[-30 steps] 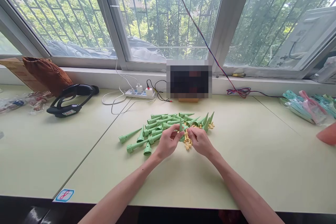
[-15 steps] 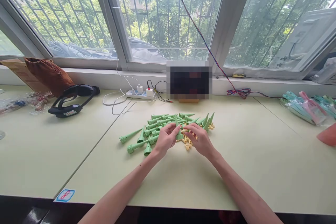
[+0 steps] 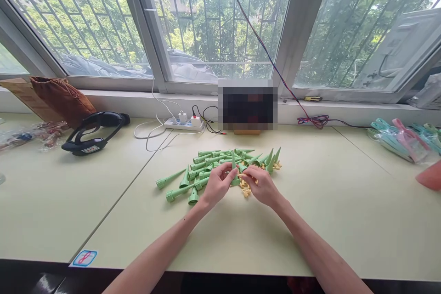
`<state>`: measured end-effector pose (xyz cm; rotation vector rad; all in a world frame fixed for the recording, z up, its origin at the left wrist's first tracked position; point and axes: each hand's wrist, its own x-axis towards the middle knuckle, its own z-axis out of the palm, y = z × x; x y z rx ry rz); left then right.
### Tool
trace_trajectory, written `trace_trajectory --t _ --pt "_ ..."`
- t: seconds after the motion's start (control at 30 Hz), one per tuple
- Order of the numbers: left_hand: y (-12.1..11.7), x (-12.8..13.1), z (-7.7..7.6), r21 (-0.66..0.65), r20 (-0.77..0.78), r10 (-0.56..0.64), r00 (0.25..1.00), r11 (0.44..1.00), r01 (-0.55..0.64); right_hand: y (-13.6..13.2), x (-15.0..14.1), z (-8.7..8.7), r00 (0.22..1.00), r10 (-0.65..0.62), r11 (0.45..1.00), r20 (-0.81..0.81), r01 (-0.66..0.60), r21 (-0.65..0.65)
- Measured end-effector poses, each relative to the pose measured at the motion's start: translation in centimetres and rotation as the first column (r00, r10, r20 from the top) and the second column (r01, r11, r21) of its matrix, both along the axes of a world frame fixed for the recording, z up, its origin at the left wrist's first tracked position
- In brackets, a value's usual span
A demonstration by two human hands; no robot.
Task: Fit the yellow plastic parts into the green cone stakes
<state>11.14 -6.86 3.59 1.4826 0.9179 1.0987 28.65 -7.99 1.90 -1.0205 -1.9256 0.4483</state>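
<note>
Left hand [image 3: 217,185] holds green spike [image 3: 234,161]; label [image 3: 84,258] resembles "8".

Both forearms are stretched forward and angled inward, the left hand [image 3: 220,181] and right hand [image 3: 261,183] held close together, with thumbs and fingers [image 3: 248,172] bent in pinches

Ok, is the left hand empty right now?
No, the left hand holds a green cone upright, its tip pointing up above the fingers.
</note>
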Motion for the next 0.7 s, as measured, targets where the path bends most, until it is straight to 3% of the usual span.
trace_trajectory --t 0.4,0.53,0.7 --pt "-0.27 -0.07 -0.39 0.194 -0.12 0.031 0.992 0.981 -0.007 -0.33 0.0 0.39 0.995 0.01 0.975 -0.096 -0.031 -0.222" --pt "-0.15 0.05 -0.31 0.142 -0.058 0.018 0.998 0.99 -0.01 -0.15 -0.06 0.05 0.993 0.005 0.974 -0.115 -0.031 -0.225" --pt "-0.02 0.2 0.27 -0.019 0.041 0.018 0.999 1.0 -0.017 -0.24 -0.14 0.35 0.993 -0.007 0.987 -0.115 -0.011 -0.158"
